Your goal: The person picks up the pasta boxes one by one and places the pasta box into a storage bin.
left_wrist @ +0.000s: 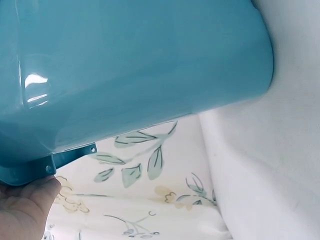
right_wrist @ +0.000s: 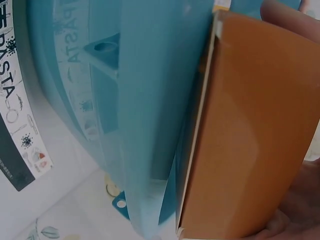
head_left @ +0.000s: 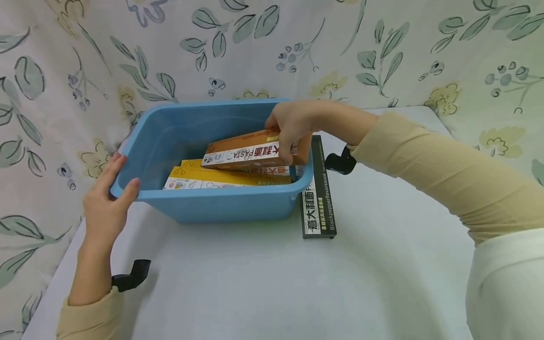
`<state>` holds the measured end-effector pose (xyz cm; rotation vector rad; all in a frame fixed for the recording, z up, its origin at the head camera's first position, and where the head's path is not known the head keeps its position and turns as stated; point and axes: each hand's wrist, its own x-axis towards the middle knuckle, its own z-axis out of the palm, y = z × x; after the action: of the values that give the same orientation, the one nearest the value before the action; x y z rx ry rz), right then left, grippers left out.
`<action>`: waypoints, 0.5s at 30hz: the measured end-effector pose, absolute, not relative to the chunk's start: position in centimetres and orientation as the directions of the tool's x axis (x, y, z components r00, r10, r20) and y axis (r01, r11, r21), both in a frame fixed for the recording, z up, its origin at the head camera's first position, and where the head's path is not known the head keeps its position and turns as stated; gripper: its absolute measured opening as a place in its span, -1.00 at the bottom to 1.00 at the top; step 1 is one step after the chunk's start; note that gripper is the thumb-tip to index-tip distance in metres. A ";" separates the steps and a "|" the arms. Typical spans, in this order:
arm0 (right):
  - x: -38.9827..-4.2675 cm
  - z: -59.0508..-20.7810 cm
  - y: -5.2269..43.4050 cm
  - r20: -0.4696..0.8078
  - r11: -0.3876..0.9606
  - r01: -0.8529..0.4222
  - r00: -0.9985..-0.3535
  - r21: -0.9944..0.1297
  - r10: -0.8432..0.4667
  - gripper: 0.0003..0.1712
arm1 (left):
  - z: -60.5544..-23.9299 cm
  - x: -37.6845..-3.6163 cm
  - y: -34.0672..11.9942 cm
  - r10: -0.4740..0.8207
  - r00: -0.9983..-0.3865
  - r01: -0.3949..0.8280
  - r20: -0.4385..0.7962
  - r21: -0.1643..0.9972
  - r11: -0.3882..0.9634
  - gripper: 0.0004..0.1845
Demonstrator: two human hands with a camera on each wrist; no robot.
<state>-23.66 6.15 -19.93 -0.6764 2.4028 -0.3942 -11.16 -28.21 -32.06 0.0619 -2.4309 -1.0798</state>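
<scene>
My right hand (head_left: 293,123) grips an orange pasta box (head_left: 240,152) by its right end, over the right part of a blue plastic bin (head_left: 229,208). The box lies tilted, its left end lower and above a yellow box (head_left: 212,175) inside the bin. In the right wrist view the orange box's plain end (right_wrist: 252,125) is close beside the bin's rim (right_wrist: 142,115), with fingers at its far edge. My left hand (head_left: 106,203) holds the bin's left rim, thumb and fingers spread around the corner; the left wrist view shows fingers (left_wrist: 37,200) under the rim.
A black pasta box (head_left: 326,203) with black pepper sauce lettering lies on the white table (head_left: 272,283) against the bin's right side. Another pasta box (head_left: 276,170) shows partly under the orange one. Floral cloth (head_left: 255,56) hangs behind and at the left.
</scene>
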 end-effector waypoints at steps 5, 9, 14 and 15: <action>-24.2 -20.0 5.8 -0.470 0.812 -0.402 -0.668 -0.423 -0.576 -0.17 | -32.0 -11.1 -28.1 -0.222 -0.884 0.156 0.412 0.707 0.690 -0.41; -24.6 -19.9 5.5 -0.473 0.793 -0.434 -0.640 -0.428 -0.605 -0.20 | -32.0 -11.2 -28.2 -0.221 -0.883 0.160 0.415 0.707 0.689 -0.41; -24.6 -19.9 4.9 -0.475 0.779 -0.489 -0.617 -0.393 -0.627 -0.14 | -32.1 -11.2 -28.3 -0.220 -0.883 0.161 0.414 0.709 0.687 -0.41; -24.6 -19.8 4.7 -0.475 0.775 -0.505 -0.613 -0.379 -0.631 -0.11 | -32.1 -11.2 -28.3 -0.221 -0.884 0.159 0.412 0.710 0.686 -0.41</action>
<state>-24.58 4.72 -19.84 -0.8441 2.3631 -0.2757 -11.19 -28.27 -32.10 0.0481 -2.4249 -1.0835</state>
